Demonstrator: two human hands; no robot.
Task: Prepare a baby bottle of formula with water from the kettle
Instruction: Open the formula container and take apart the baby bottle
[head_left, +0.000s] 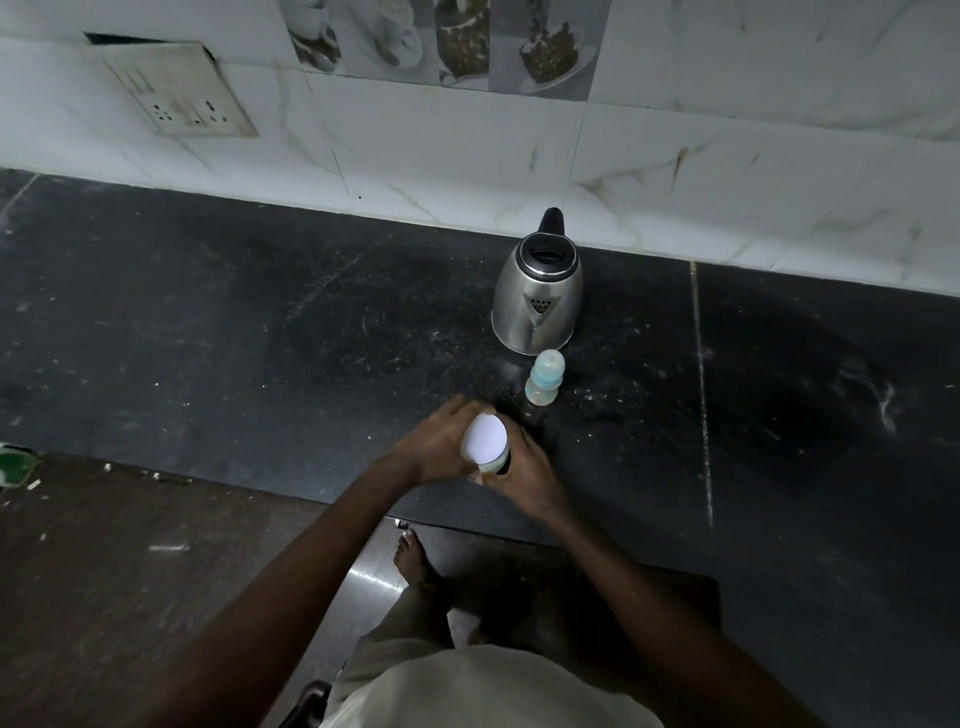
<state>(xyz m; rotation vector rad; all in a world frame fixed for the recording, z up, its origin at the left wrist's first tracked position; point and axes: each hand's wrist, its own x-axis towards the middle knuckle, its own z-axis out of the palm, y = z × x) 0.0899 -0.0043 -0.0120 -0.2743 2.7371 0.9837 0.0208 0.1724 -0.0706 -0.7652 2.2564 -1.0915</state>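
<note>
A steel kettle (537, 293) with a black lid and handle stands on the dark counter near the wall, spout facing me. Just in front of it stands a small baby bottle (544, 378), upright, its clear cap on over a pale blue collar. Nearer the counter's front edge, both hands wrap a container with a white round lid (485, 440). My left hand (436, 444) grips it from the left and my right hand (527, 470) from the right. The container's body is mostly hidden by my fingers.
The black stone counter (260, 322) runs along a white tiled wall with a socket plate (182, 93) at upper left. A brown wooden surface (104, 545) lies at lower left, with a green object (13, 465) at its left edge. Below are the floor and my foot (413, 558).
</note>
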